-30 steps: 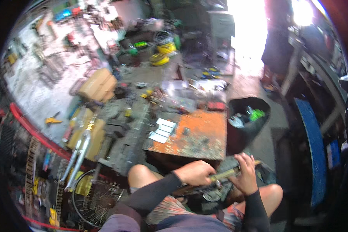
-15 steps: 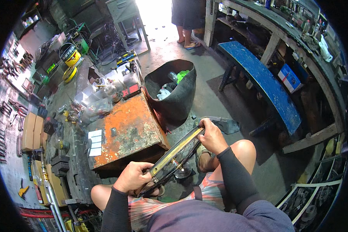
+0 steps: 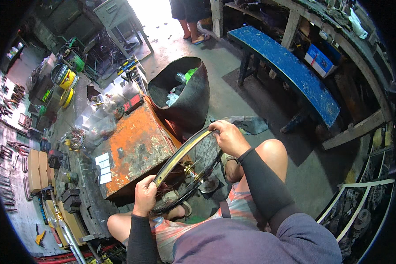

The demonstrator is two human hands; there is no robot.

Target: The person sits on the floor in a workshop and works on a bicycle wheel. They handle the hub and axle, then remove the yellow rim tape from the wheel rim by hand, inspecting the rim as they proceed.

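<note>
Gripping a wheel (image 3: 187,169) at opposite ends of its rim, the left hand (image 3: 144,197) closes on the near lower edge and the right hand (image 3: 227,137) on the far upper edge. It stands tilted between them, over the knees, beside a rusty orange box (image 3: 134,152).

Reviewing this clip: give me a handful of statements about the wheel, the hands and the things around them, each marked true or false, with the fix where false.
1. Both hands grip the bicycle wheel rim, the left hand low and the right hand at the top. True.
2. The wheel lies flat on the blue bench. False: it is held over the person's lap, apart from the bench.
3. The black tub beside the rusty orange metal box holds bottles and scraps. True.
4. The rim carries a fitted tyre. False: the rim is bare, with spokes and hub showing.
5. Another person stands near the bright doorway. True: only legs show.
</note>
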